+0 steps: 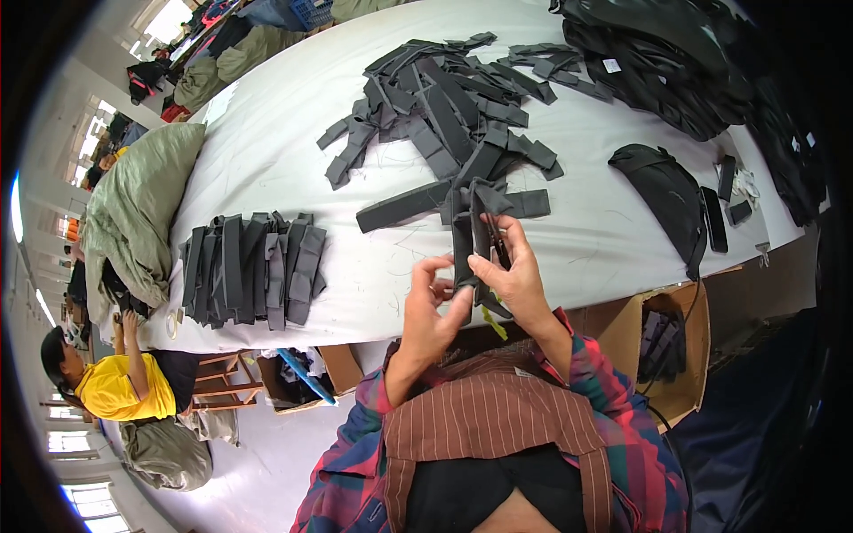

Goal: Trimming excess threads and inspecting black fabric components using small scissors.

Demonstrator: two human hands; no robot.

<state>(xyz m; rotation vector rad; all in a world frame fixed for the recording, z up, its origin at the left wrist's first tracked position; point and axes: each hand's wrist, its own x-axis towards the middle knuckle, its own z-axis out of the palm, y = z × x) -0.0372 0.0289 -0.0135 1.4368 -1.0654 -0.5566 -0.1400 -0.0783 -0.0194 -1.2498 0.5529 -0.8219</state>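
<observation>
holding a dark grey fabric strip (462, 238) above the near edge of the white worktop (267, 178), the right hand (515, 271) pinches it between thumb and fingers, a slim black tool (500, 249) also in its grasp. the left hand (433, 311) curls at the strip's lower end; whether its fingers pinch, i cannot tell. a strip heap (435, 111) lies beyond.
</observation>
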